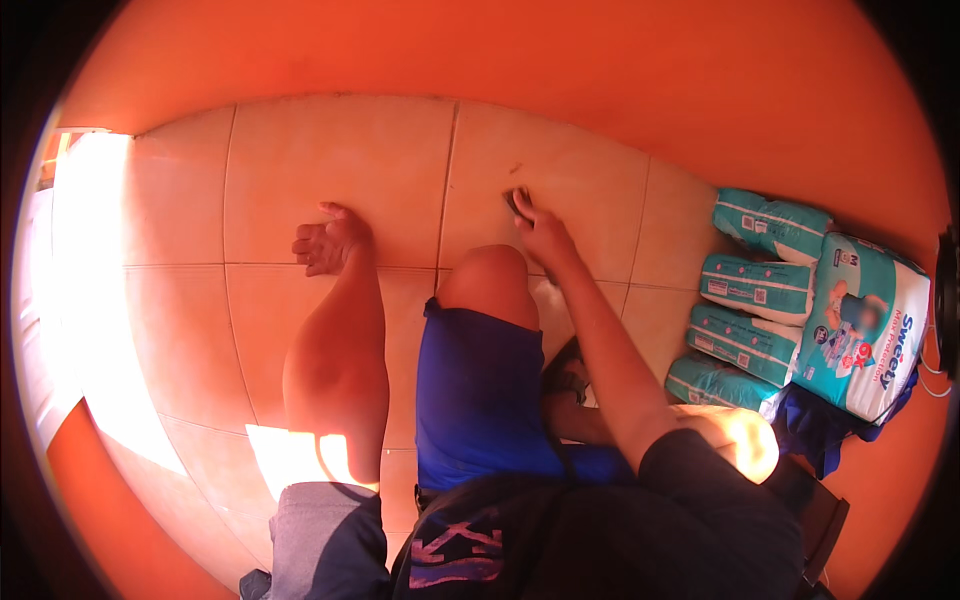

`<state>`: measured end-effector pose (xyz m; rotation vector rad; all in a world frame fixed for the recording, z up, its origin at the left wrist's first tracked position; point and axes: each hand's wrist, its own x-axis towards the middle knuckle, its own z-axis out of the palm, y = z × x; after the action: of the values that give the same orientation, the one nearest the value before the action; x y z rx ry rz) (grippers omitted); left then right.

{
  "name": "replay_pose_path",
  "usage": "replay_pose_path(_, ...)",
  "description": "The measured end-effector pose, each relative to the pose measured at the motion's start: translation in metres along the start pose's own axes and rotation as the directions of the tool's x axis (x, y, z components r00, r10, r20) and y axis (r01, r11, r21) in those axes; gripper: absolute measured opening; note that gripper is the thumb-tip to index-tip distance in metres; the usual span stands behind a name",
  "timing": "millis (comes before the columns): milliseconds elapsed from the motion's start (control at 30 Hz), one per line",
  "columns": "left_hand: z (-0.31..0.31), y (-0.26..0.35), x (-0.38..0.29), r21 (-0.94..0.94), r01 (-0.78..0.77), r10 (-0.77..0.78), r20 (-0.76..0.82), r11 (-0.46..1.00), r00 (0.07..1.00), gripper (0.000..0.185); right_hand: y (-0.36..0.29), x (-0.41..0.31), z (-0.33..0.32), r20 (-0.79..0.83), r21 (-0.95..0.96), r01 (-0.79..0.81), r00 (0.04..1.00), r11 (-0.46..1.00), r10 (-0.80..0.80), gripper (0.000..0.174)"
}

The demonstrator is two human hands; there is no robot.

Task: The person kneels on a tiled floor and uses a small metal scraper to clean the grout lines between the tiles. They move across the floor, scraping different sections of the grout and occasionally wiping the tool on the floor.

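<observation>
My right hand (541,229) is closed around a slim dark tool (516,204), whose tip points toward the wall. What kind of tool it is cannot be told, as my fingers cover most of it. Just beyond its tip, a small brown fragment (515,168) lies on the tiled floor (337,165). To the left, my left hand (330,244) appears empty, its fingers loosely curled and the thumb apart. Whether it touches the tiles is unclear. Between my arms rises my bent knee (491,274), above blue shorts (480,390).
An orange wall (495,52) borders the floor ahead. Several teal diaper packs (757,289) are stacked at the right, beside a larger Sweety pack (862,322). Dark blue cloth (814,427) lies below them. Bright sunlight (97,300) falls across the left side.
</observation>
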<state>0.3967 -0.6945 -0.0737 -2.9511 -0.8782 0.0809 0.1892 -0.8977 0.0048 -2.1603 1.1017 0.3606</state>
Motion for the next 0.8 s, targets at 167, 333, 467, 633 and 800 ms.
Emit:
replay_pose_path(167, 0.009, 0.001, -0.009, -0.021, -0.029, 0.029, 0.016, 0.999, 0.999, 0.063, -0.029, 0.045, -0.047, 0.16, 0.04, -0.115, 0.981, 0.993, 0.108, 0.051)
replay_pose_path(333, 0.008, 0.004, -0.006, -0.037, -0.029, 0.029, -0.005, 0.999, 1.0, 0.063, 0.002, 0.001, -0.005, 0.156, -0.027, 0.023, 0.988, 0.999, -0.018, 0.055)
replay_pose_path(467, 0.0, -0.006, 0.0, -0.067, 0.009, -0.007, 0.037, 0.998, 0.999, 0.061, -0.033, 0.018, -0.002, 0.13, -0.053, -0.013, 0.991, 0.998, 0.019, 0.054)
replay_pose_path(633, 0.0, 0.003, -0.012, -0.115, -0.04, 0.043, 0.025, 0.993, 0.999, 0.058, -0.041, 0.029, 0.017, 0.053, -0.082, 0.096, 0.994, 0.992, -0.092, 0.052)
replay_pose_path(800, 0.005, -0.002, -0.001, -0.109, -0.027, 0.025, -0.017, 0.994, 1.0, 0.058, -0.069, -0.051, 0.075, 0.163, -0.121, -0.019, 0.986, 0.993, 0.038, 0.046)
